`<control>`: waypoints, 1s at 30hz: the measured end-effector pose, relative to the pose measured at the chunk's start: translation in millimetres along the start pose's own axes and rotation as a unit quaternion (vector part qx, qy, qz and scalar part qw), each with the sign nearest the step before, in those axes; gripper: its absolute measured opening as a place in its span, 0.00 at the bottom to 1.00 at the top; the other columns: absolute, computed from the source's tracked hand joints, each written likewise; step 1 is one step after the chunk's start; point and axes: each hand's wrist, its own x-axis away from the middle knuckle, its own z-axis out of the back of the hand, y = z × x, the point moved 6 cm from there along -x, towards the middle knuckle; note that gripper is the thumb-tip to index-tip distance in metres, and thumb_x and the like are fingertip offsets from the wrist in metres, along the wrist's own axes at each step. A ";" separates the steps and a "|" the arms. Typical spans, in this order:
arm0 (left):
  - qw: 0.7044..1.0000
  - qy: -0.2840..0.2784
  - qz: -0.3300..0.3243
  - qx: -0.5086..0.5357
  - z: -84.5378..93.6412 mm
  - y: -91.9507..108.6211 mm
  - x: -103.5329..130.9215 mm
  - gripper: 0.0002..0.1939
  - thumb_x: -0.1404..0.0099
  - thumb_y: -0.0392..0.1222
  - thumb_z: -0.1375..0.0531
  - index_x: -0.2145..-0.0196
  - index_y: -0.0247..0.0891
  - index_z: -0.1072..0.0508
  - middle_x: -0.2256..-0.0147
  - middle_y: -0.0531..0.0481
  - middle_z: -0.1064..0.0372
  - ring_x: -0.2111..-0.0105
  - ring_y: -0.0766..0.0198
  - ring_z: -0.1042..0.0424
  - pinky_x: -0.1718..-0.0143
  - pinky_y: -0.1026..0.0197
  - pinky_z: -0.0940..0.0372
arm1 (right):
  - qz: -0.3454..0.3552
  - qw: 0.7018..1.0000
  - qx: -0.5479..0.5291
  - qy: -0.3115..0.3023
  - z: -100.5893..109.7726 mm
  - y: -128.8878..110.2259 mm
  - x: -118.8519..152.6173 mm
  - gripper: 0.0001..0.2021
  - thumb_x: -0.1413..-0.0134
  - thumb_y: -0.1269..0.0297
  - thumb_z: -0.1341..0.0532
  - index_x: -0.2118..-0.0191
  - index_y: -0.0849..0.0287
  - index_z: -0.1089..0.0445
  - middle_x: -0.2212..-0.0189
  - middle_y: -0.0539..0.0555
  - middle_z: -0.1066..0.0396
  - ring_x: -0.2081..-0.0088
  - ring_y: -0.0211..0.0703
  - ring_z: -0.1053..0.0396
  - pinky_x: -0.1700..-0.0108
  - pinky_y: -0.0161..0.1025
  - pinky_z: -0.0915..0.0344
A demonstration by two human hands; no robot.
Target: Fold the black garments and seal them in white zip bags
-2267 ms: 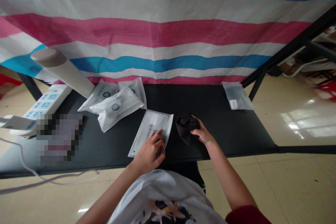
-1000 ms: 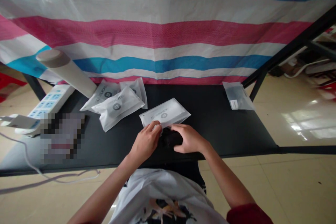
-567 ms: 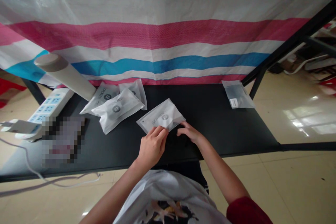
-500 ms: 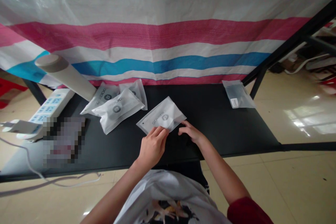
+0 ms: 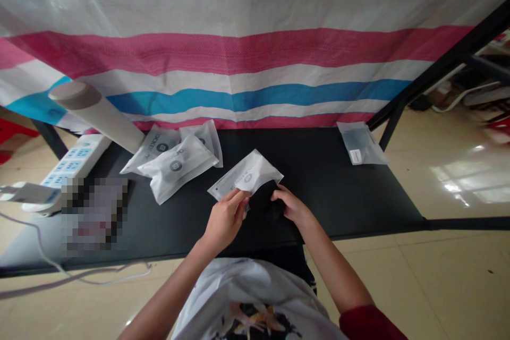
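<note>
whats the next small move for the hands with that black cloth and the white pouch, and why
Probably push the black cloth further into the white pouch. The left hand pinches the pouch's near edge, and the right hand grips the cloth at that opening. Most of the cloth shows outside the pouch on the black table. How wide the mouth gapes is hard to tell.

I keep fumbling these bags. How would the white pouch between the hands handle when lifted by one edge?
The white pouch is thin frosted film that bows where the left hand pinches it, so it probably flops. Its smooth sheen suggests it may slip. The black cloth under the right hand looks soft, so likely light.
</note>
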 end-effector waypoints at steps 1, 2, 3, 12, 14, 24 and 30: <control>1.000 0.004 0.001 0.004 1.4 0.4 -0.1 0.12 0.26 0.42 0.54 0.59 0.41 0.32 0.65 0.49 0.33 0.67 0.64 0.31 0.65 0.64 0.37 | -0.005 1.000 0.018 0.000 -2.6 -0.6 -0.6 0.14 0.67 0.67 0.39 0.66 0.57 0.28 0.75 0.48 0.29 0.69 0.43 0.30 0.67 0.37 0.35; 1.000 0.006 0.002 0.008 2.4 0.9 0.1 0.12 0.26 0.42 0.54 0.59 0.41 0.32 0.65 0.49 0.33 0.67 0.64 0.31 0.65 0.64 0.38 | -0.009 0.999 0.035 -0.003 -5.3 -1.3 -0.7 0.15 0.67 0.69 0.38 0.65 0.57 0.28 0.72 0.48 0.27 0.67 0.44 0.30 0.64 0.37 0.35; 1.000 0.004 0.004 0.010 2.9 1.5 0.4 0.12 0.26 0.42 0.54 0.59 0.41 0.32 0.64 0.49 0.33 0.67 0.64 0.31 0.65 0.64 0.38 | -0.005 0.999 0.052 -0.007 -8.0 -2.6 -0.4 0.17 0.68 0.70 0.37 0.65 0.57 0.27 0.69 0.48 0.26 0.64 0.44 0.29 0.61 0.37 0.35; 0.997 -0.026 -0.001 0.077 -14.1 17.3 9.2 0.13 0.26 0.42 0.54 0.58 0.39 0.31 0.68 0.50 0.34 0.71 0.65 0.32 0.67 0.64 0.38 | -0.016 0.991 -0.124 0.046 -22.5 0.1 0.4 0.17 0.60 0.53 0.34 0.63 0.57 0.30 0.68 0.52 0.26 0.63 0.47 0.28 0.64 0.39 0.33; 0.997 -0.021 -0.004 0.080 -18.8 22.0 10.2 0.13 0.26 0.41 0.54 0.57 0.39 0.30 0.67 0.49 0.34 0.70 0.65 0.32 0.68 0.64 0.38 | 0.030 0.986 -0.150 0.072 -32.7 0.8 4.1 0.22 0.55 0.45 0.38 0.59 0.56 0.31 0.62 0.53 0.25 0.59 0.47 0.28 0.62 0.39 0.32; 0.997 -0.013 -0.024 0.070 -23.4 30.1 14.5 0.14 0.27 0.41 0.54 0.55 0.39 0.30 0.68 0.48 0.32 0.69 0.63 0.30 0.68 0.63 0.36 | 0.135 0.987 -0.046 0.078 -50.3 10.2 13.8 0.24 0.49 0.43 0.43 0.57 0.58 0.31 0.60 0.57 0.25 0.57 0.51 0.28 0.54 0.44 0.32; 0.998 -0.020 -0.023 0.060 -27.7 32.5 15.5 0.13 0.27 0.41 0.54 0.57 0.40 0.30 0.67 0.48 0.32 0.70 0.64 0.30 0.69 0.64 0.36 | 0.182 0.953 0.188 0.154 -20.0 -8.0 19.7 0.15 0.56 0.53 0.35 0.67 0.60 0.27 0.70 0.55 0.25 0.64 0.52 0.28 0.61 0.42 0.33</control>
